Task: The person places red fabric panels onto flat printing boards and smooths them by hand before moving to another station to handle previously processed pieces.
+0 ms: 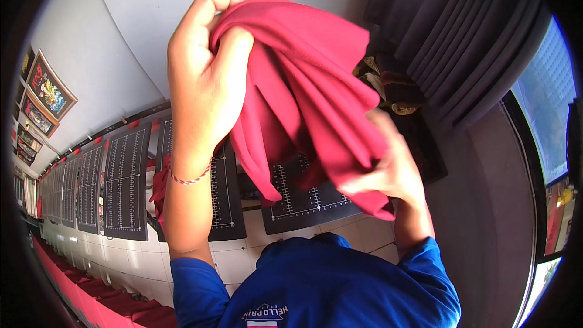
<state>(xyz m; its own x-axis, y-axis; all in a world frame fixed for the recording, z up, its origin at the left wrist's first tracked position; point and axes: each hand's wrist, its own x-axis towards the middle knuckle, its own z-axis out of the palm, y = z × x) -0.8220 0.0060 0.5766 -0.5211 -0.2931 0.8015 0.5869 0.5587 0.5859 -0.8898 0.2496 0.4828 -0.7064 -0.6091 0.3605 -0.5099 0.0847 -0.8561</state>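
A dark red piece of fabric (316, 79) hangs in loose folds between my two raised hands. High on the left, my left hand (209, 67) is closed around one gathered end, thumb in front and fingers behind. Lower on the right, my right hand (392, 167) pinches the cloth near its bottom edge; motion blurs its fingers somewhat. Behind the fabric lies a black board with white ruler markings (285, 209), partly covered from sight by the folds. Whether the cloth is a garment or a cut panel I cannot tell.
Several similar marked boards (124, 185) run in a row off to the left. More red cloth (159, 197) hangs between two of them. Red fabric (115, 297) lines the lower left. A dark curtain (467, 36) and window (546, 103) are at right. Framed pictures (51, 88) hang on the left wall.
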